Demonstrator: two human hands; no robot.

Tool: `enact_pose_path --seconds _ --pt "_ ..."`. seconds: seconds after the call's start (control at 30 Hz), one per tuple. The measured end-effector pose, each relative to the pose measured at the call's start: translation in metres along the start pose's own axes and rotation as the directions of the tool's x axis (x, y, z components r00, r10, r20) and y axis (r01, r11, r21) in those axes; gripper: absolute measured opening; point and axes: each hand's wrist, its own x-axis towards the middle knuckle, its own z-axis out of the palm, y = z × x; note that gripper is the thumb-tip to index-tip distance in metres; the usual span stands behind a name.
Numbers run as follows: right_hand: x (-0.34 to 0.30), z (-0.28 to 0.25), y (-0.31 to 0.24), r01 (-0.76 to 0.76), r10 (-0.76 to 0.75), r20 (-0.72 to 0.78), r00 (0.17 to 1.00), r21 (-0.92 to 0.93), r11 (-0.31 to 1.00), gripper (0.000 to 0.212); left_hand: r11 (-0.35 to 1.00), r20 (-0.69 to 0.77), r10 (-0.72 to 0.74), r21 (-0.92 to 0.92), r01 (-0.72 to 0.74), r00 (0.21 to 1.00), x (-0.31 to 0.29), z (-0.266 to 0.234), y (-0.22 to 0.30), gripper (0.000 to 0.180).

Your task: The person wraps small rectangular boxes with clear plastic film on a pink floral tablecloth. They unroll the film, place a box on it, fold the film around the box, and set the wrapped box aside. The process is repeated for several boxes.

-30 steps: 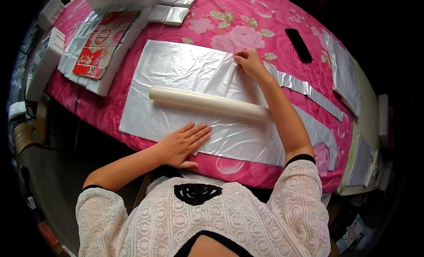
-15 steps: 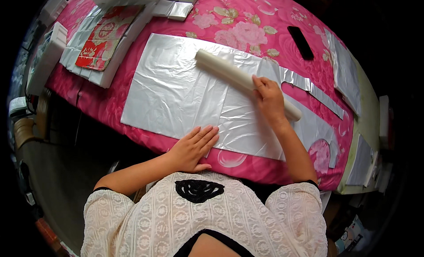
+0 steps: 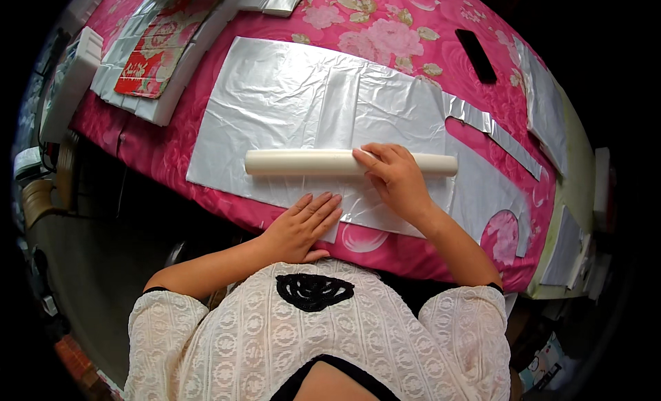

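A stack of silvery-white plastic bags (image 3: 255, 105) lies flat and creased on the pink floral cloth, with long handle strips (image 3: 499, 140) at its right end. Across it rests a smooth white roller (image 3: 303, 163), roughly level from left to right. My right hand (image 3: 394, 182) is closed around the roller, right of its middle. My left hand (image 3: 303, 225) lies flat, fingers outstretched, on the near edge of the bags. A narrow folded strip of film (image 3: 337, 111) runs from the far side toward the roller, partly hidden beneath it.
At the far left sits a pile of folded silvery packs (image 3: 113, 77) topped by a red printed sheet (image 3: 162, 46). More silver packets (image 3: 282, 1) lie at the far edge. A black phone (image 3: 475, 55) is at the far right, near another silvery sheet (image 3: 544, 111).
The roller has come nearer to me and turned from a slant to nearly level, my right hand moving with it. The folded strip now shows more clearly. My left hand stays in place.
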Motion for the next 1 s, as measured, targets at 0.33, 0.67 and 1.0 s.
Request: enact_pose_path --seconds 0.33,0.67,1.0 --pt "0.126 0.009 0.1 -0.092 0.092 -0.135 0.987 0.01 0.996 0.042 0.955 -0.034 0.247 -0.164 -0.249 0.969 -0.011 -0.003 -0.029 0.063" --pt "0.015 0.021 0.0 0.191 -0.253 0.261 0.932 0.24 0.952 0.058 0.922 -0.233 0.305 -0.171 -0.347 0.924 -0.024 -0.006 -0.038 0.032" --pt "0.004 0.04 -0.01 0.156 -0.157 -0.002 0.988 0.122 0.98 0.04 0.754 -0.421 -0.031 -0.605 -0.255 0.906 -0.002 -0.033 -0.048 0.041"
